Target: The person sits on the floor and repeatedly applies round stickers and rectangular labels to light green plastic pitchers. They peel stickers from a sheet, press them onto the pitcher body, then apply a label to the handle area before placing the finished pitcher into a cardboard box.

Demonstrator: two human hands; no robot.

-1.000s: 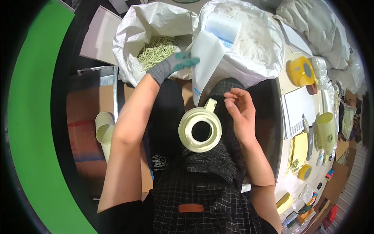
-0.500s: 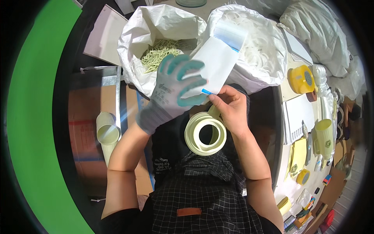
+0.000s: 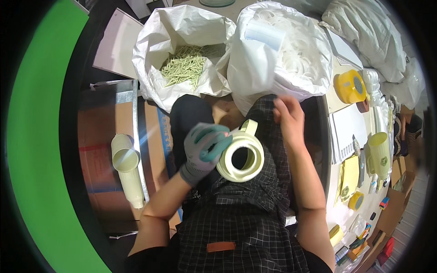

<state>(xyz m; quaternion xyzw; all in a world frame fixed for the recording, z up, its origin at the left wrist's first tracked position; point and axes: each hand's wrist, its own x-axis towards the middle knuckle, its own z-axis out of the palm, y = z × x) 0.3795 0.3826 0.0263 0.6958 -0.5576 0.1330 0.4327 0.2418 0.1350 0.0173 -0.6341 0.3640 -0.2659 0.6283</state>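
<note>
Two white sacks stand side by side at the top of the frame: the left sack [image 3: 146,57] holds a heap of pale green sticks [image 3: 184,66], while the right sack [image 3: 291,88] is filled with translucent loops [image 3: 298,57], a pale roll [image 3: 264,36] lying across them and a white strip hanging, blurred, from it. At the centre, a pale green vessel [image 3: 240,175] sits mouth up on the person's dark checked clothing [image 3: 255,207], its handle pointing toward the top of the frame (the inside shows only as a dark circle). The left hand [image 3: 205,148], in a grey and teal glove, is at the vessel's left rim with fingers curled and thumb drawn in close; whether it grips anything cannot be told. The bare right hand [image 3: 290,119], right of centre and apart from the vessel, has its fingers loosely bent, with nothing visible in them. At left, two pale green cylinders, an upper one [image 3: 125,159] with its mouth showing and a lower one [image 3: 132,189], lie over brown cardboard [image 3: 98,166]. Toward the right edge, a pale green mug [image 3: 378,157] lies near yellow tape [image 3: 350,86] on the worktop.
</note>
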